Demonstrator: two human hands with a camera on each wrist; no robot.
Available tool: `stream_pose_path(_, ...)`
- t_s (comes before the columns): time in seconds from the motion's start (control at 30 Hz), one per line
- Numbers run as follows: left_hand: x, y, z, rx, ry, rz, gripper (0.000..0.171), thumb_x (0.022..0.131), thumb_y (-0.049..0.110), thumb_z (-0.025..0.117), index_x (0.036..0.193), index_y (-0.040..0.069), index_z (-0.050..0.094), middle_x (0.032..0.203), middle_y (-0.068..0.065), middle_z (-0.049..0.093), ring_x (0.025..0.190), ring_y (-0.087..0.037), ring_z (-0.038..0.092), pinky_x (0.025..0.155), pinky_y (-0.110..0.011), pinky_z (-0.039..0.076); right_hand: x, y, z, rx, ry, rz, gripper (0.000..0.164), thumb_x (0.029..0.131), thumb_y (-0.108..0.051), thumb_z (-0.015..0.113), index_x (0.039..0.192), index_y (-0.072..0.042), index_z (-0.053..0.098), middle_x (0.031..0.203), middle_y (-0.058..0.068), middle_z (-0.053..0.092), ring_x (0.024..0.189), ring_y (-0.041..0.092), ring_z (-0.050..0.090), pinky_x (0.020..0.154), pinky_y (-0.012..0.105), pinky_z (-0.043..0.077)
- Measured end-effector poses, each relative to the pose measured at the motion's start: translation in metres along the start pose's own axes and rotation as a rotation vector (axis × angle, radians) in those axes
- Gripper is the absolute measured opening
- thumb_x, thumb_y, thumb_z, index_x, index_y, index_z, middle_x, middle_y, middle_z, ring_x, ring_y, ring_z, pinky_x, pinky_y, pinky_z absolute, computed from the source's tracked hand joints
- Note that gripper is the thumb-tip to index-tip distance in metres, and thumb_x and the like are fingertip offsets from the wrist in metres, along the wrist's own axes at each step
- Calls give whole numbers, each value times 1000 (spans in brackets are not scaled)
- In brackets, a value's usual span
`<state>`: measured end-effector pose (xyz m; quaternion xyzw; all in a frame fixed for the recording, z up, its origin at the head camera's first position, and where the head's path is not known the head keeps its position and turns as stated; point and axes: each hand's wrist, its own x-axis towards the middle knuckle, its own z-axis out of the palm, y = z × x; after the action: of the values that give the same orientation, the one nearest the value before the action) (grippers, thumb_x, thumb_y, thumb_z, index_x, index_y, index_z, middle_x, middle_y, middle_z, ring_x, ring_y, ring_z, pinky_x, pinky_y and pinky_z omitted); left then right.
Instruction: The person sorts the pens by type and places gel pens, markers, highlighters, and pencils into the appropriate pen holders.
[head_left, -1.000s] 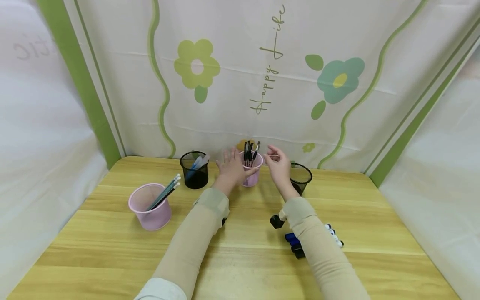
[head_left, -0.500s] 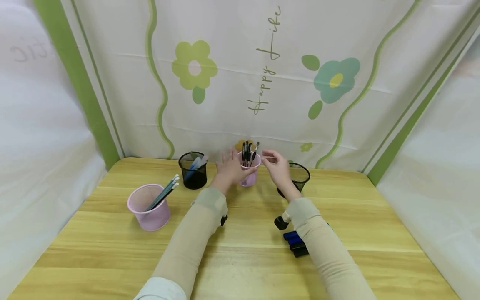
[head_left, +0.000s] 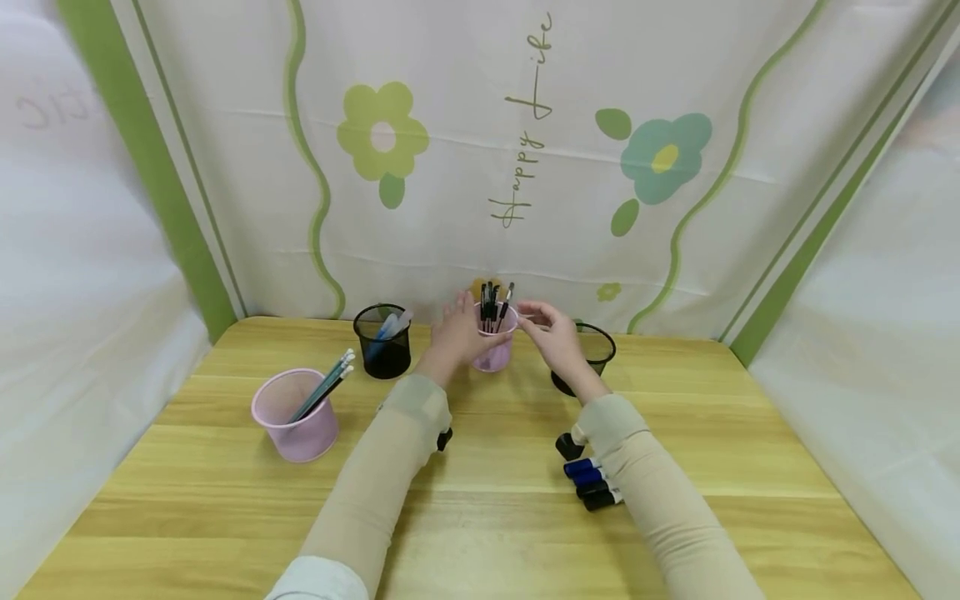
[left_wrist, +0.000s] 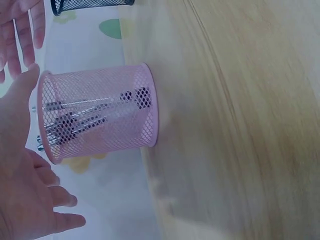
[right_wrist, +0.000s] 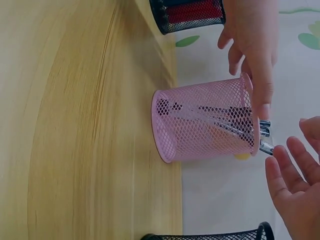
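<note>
Behind the wooden table hangs a flower-printed curtain. We see the pink mesh cup upright, pens inside, between left hand and right hand. The left fingers are spread, thumb by the rim, contact uncertain; the right fingers are parted, loosely bent.

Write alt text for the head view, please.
A person's left hand and right hand flank a pink cup of dark pens at the back of a wooden table. Black cups stand on either side; a second pink cup, holding pencils, sits nearer left, markers nearer right.
</note>
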<state>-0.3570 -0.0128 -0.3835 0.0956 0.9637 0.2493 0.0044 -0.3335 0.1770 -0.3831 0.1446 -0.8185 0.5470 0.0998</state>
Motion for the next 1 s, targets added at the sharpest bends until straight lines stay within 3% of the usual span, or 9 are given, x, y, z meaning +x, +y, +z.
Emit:
stream_pose_path(0.2,-1,1,-5,-9,78,62,101,93,69,59,165,11,19,170,-15,13,152,-45,19,113,-67,30,-4,-4,-6,-30,-22,0,34,103,-15,63,135,-2,63,133,16,65,118,30,62,106,45,48)
stream_pose_path(0.4,-5,4,-12,18,167,131,84,98,60,59,161,10,33,166,-14,28,148,-38,34,112,-57,38,-8,-7,-14,-39,-65,-38,36,104,-17,64,137,-3,62,136,15,63,120,30,62,106,45,48)
stream_pose_path(0.53,-9,6,-16,28,194,161,72,102,52,58,157,9,41,162,-14,38,144,-34,41,113,-52,39,-12,-8,-21,-61,-102,-65,37,104,-17,63,139,-4,61,136,16,63,121,31,61,104,47,49)
stream_pose_path(0.73,-12,8,-15,48,239,207,58,102,45,61,147,9,56,144,-11,60,128,-31,58,101,-47,51,-22,-11,-32,-144,-130,-94,36,104,-18,63,138,-6,63,132,14,66,116,29,63,98,50,51)
stream_pose_path(0.93,-13,15,-15,116,268,255,52,102,44,61,141,8,61,137,-10,65,119,-29,64,92,-44,56,-33,-12,-44,-166,-148,-132,35,104,-18,64,136,-5,64,130,15,67,112,30,64,97,51,51)
stream_pose_path(1.0,-13,18,-13,143,259,266,54,103,45,59,141,8,61,139,-11,64,122,-29,63,96,-44,54,-37,-12,-48,-170,-155,-145,34,103,-16,64,135,-4,65,130,16,66,112,31,64,98,52,51)
